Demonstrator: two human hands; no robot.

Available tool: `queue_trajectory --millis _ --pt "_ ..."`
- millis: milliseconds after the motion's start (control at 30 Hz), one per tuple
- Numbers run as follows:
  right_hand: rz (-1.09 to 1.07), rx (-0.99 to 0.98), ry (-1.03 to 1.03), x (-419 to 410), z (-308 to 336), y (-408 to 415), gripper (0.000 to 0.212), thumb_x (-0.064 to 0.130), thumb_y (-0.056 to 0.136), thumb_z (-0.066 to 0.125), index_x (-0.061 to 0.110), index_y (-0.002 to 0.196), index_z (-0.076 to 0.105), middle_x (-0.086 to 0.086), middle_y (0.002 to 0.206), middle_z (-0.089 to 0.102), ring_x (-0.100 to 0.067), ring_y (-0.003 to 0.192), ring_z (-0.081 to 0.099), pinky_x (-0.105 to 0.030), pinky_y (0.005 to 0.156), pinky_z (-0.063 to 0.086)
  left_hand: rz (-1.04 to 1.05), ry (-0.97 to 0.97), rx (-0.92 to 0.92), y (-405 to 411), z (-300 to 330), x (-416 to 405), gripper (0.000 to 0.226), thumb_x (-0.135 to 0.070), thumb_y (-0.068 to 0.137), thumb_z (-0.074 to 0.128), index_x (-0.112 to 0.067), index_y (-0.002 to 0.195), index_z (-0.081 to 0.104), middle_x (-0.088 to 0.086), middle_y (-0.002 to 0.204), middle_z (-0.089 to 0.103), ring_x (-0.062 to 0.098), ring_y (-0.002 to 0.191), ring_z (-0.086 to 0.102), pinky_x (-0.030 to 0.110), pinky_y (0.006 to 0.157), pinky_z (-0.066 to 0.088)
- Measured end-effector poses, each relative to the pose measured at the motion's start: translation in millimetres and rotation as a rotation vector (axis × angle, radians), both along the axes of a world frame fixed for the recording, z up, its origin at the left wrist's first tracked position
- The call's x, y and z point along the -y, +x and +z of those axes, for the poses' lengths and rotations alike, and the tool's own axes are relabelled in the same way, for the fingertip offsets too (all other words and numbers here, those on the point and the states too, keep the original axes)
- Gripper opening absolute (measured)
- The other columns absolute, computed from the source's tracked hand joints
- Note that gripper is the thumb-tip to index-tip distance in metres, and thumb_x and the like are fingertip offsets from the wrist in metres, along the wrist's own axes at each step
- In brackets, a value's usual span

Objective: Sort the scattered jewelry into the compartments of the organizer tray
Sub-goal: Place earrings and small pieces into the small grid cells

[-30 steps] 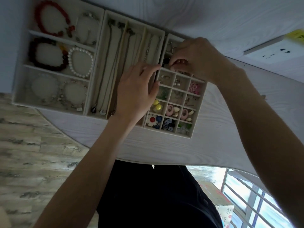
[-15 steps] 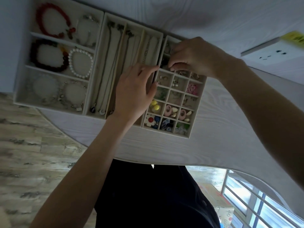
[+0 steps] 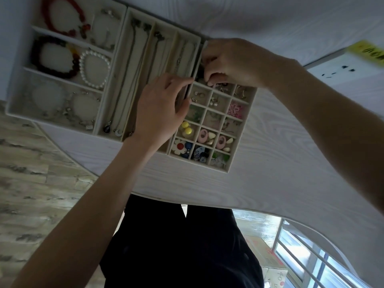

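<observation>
The right hand (image 3: 234, 61) was nearer, fingertips curled down into a far cell of the organizer tray (image 3: 242, 129); a pinched piece could not be seen. The left hand (image 3: 160, 109) rested loosely open just beside it, on the tray's left wall.

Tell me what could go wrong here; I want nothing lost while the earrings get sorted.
The right hand works with curled fingertips low over the far cells of the small-grid tray; whatever it handles is hidden and might drop into the wrong cell. The left hand rests across the necklace tray edge and could nudge it or drag a chain.
</observation>
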State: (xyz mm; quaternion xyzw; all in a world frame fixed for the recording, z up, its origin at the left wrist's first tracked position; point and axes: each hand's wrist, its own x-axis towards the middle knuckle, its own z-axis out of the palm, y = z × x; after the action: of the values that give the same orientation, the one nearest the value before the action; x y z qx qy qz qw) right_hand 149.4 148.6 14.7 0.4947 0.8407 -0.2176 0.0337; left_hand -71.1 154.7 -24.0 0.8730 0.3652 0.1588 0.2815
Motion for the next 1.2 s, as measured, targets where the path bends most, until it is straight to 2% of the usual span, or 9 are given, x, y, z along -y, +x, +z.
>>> queue_trajectory --millis 200,367,467,667,933,1067,1200 --pt "0.025 0.032 -0.012 -3.9 0.3 -0.3 0.011 0.011 0.082 0.068 0.009 0.091 0.074 -0.006 0.095 0.061 -0.03 0.101 0.053 -0.031 0.069 0.034 0.008 0.009 0.001 0.2 -1.7 2.3 0.033 -0.025 0.091 0.06 -0.013 0.121 0.061 0.008 0.108 0.063 0.023 0.099 0.059 0.032 0.089 0.044" --pt "0.044 0.058 -0.012 -5.0 -0.6 -0.6 0.012 0.011 0.083 0.066 0.009 0.093 0.074 -0.004 0.094 0.06 -0.029 0.101 0.052 -0.031 0.067 0.032 0.011 0.016 0.014 0.5 -1.6 2.9 0.032 -0.024 0.09 0.06 -0.013 0.12 0.062 0.008 0.105 0.063 0.023 0.096 0.06 0.035 0.086 0.047" --pt "0.054 0.052 -0.007 -4.5 -1.2 -0.5 0.013 0.011 0.084 0.065 0.01 0.093 0.074 -0.006 0.094 0.06 -0.03 0.101 0.053 -0.031 0.066 0.031 0.014 0.017 0.01 0.6 -1.3 3.1 0.032 -0.024 0.09 0.061 -0.013 0.12 0.062 0.008 0.106 0.063 0.022 0.097 0.06 0.03 0.088 0.043" --pt "0.004 -0.044 0.049 0.2 -1.2 4.4 0.01 0.011 0.082 0.069 0.01 0.09 0.074 -0.007 0.087 0.061 -0.03 0.087 0.057 -0.03 0.063 0.034 0.0 0.008 0.01 0.0 0.1 2.5 0.033 -0.024 0.09 0.061 -0.013 0.121 0.061 0.008 0.106 0.063 0.022 0.098 0.06 0.037 0.09 0.048" --pt "-0.233 -0.091 0.069 14.3 -4.9 2.8 0.014 0.017 0.087 0.065 0.012 0.098 0.072 -0.006 0.091 0.059 -0.021 0.077 0.054 -0.035 0.065 0.045 -0.008 -0.011 0.002 0.0 0.2 1.7 0.032 -0.023 0.09 0.062 -0.013 0.121 0.061 0.008 0.107 0.063 0.022 0.098 0.059 0.04 0.088 0.049" --pt "-0.345 -0.098 0.094 20.8 -9.3 1.1 0.014 0.015 0.088 0.063 0.015 0.099 0.071 -0.007 0.096 0.061 -0.018 0.079 0.055 -0.031 0.067 0.042 -0.007 -0.017 -0.005 0.5 1.6 1.2 0.032 -0.022 0.09 0.062 -0.013 0.121 0.061 0.008 0.106 0.063 0.022 0.098 0.059 0.041 0.088 0.05" --pt "-0.595 -0.211 0.248 41.3 -8.1 -3.4 0.016 0.012 0.086 0.06 0.01 0.097 0.071 -0.011 0.096 0.063 -0.024 0.082 0.059 -0.034 0.071 0.049 -0.013 -0.027 -0.029 0.9 5.8 2.3 0.033 -0.022 0.091 0.062 -0.013 0.122 0.061 0.009 0.108 0.063 0.024 0.1 0.059 0.041 0.091 0.049"
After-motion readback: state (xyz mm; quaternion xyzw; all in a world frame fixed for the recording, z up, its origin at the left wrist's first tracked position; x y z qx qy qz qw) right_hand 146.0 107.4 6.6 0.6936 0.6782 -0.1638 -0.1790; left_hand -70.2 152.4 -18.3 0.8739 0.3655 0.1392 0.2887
